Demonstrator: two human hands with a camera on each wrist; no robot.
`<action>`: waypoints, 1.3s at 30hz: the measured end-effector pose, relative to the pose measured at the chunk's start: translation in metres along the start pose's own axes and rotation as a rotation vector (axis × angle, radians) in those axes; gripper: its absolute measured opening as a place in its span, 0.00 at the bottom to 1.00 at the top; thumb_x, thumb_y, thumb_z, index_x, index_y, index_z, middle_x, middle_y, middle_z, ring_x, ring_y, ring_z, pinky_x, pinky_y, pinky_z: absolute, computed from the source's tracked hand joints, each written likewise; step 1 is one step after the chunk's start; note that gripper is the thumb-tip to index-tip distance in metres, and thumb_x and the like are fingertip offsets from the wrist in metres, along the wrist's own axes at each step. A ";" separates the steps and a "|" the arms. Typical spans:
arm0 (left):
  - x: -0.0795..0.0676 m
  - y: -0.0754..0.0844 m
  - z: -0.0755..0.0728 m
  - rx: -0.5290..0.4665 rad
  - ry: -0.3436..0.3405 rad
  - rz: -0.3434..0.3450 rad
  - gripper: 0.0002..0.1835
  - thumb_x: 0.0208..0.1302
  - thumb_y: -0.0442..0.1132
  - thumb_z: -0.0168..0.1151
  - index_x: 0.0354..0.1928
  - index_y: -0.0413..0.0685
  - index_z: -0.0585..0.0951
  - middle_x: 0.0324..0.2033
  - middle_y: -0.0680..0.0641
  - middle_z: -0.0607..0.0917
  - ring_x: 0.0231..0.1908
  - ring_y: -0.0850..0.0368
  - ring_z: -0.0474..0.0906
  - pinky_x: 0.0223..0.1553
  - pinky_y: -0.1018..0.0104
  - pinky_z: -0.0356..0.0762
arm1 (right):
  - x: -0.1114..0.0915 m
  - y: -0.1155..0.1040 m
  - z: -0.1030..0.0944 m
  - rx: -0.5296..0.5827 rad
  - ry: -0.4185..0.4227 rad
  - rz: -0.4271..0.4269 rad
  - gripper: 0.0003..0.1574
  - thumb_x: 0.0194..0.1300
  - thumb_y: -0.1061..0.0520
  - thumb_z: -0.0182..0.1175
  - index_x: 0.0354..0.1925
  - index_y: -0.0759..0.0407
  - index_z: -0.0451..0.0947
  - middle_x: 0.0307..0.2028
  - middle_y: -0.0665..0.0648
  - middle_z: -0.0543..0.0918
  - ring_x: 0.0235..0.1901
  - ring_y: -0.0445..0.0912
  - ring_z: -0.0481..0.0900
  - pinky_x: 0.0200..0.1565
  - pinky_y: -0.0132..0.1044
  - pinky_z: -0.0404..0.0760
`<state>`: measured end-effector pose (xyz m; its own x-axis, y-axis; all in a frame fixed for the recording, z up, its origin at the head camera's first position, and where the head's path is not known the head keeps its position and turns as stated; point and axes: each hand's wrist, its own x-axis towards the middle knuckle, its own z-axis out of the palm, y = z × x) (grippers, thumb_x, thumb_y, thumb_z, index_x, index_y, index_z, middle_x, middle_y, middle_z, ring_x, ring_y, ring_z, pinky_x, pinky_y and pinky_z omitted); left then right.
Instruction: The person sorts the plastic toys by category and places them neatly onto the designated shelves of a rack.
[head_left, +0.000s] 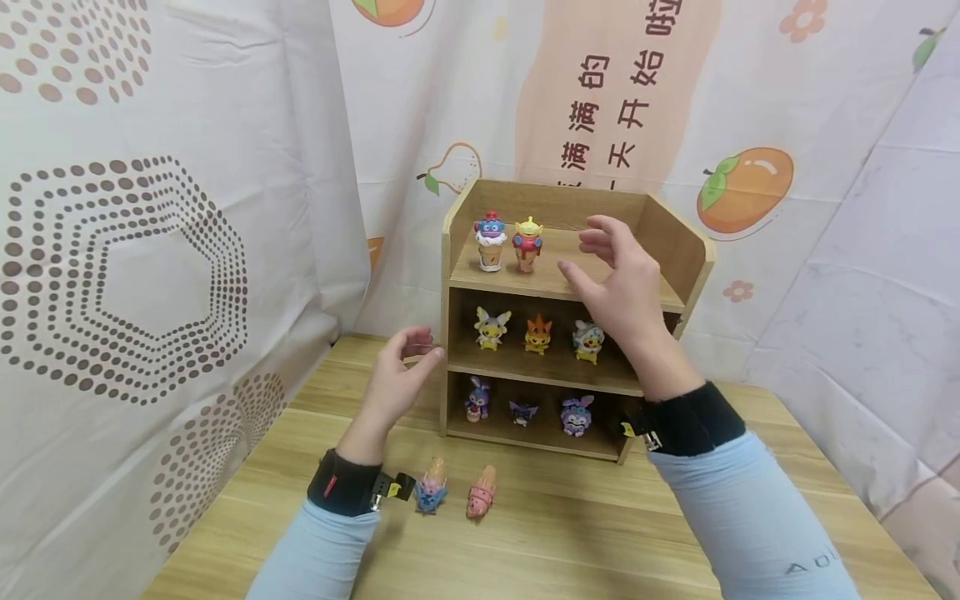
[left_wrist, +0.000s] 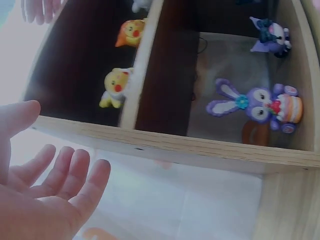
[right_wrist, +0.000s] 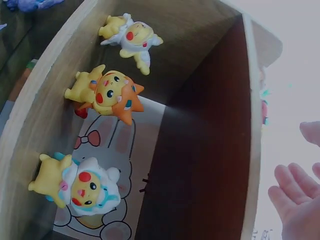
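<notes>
My right hand (head_left: 626, 292) is raised in front of the top shelf, thumb and fingers apart with nothing between them. To its left, a blue-headed ice-cream-cone figurine (head_left: 491, 243) and a yellow-headed, red-bodied cone figurine (head_left: 528, 247) stand upright on that shelf. Beside the wooden shelf unit's (head_left: 445, 333) left side is my left hand (head_left: 397, 375), fingers loosely bent and holding nothing; the left wrist view shows its palm and spread fingers. On the table below lie a blue-and-pink cone figurine (head_left: 431, 486) and a pink cone figurine (head_left: 482, 492).
Yellow figurines in a white-grey (head_left: 490, 329), an orange (right_wrist: 112, 95) and a white-and-blue hood (right_wrist: 87, 185) occupy the middle shelf. Below are a purple rabbit with a cake (left_wrist: 260, 105), a small dark-and-purple figurine (left_wrist: 272, 37) and a fluffy purple one (head_left: 576, 415). Printed curtains (head_left: 420, 100) hang behind.
</notes>
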<state>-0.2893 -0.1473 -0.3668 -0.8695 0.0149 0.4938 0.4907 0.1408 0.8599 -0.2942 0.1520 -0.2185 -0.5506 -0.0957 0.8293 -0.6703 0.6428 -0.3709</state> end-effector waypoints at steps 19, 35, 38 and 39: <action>-0.018 0.042 0.003 0.193 -0.141 0.219 0.19 0.67 0.38 0.70 0.57 0.39 0.80 0.49 0.43 0.82 0.52 0.50 0.78 0.53 0.47 0.80 | -0.063 -0.011 -0.039 0.180 0.401 -0.243 0.19 0.56 0.67 0.69 0.44 0.79 0.79 0.40 0.69 0.84 0.43 0.54 0.82 0.53 0.33 0.80; -0.030 0.048 0.005 0.435 -0.376 0.369 0.21 0.67 0.42 0.70 0.58 0.41 0.81 0.53 0.48 0.82 0.52 0.55 0.78 0.56 0.56 0.79 | -0.115 0.032 -0.049 0.266 0.610 0.038 0.27 0.56 0.71 0.68 0.54 0.80 0.73 0.50 0.62 0.79 0.52 0.55 0.76 0.53 0.36 0.79; -0.032 0.047 0.007 0.436 -0.391 0.397 0.20 0.66 0.42 0.71 0.57 0.43 0.81 0.52 0.51 0.82 0.50 0.58 0.78 0.56 0.55 0.79 | -0.124 0.045 -0.049 0.274 0.570 0.140 0.30 0.57 0.72 0.68 0.58 0.76 0.72 0.53 0.61 0.77 0.56 0.54 0.75 0.56 0.37 0.78; -0.032 0.046 0.007 0.438 -0.395 0.400 0.20 0.66 0.42 0.71 0.57 0.44 0.81 0.52 0.52 0.81 0.49 0.59 0.78 0.55 0.56 0.79 | -0.127 0.052 -0.048 0.275 0.548 0.176 0.32 0.57 0.72 0.68 0.60 0.74 0.72 0.55 0.60 0.77 0.57 0.53 0.75 0.57 0.37 0.78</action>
<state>-0.2390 -0.1339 -0.3438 -0.6240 0.4941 0.6054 0.7804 0.4332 0.4508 -0.2351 0.2339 -0.3228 -0.3783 0.4430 0.8128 -0.7366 0.3877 -0.5542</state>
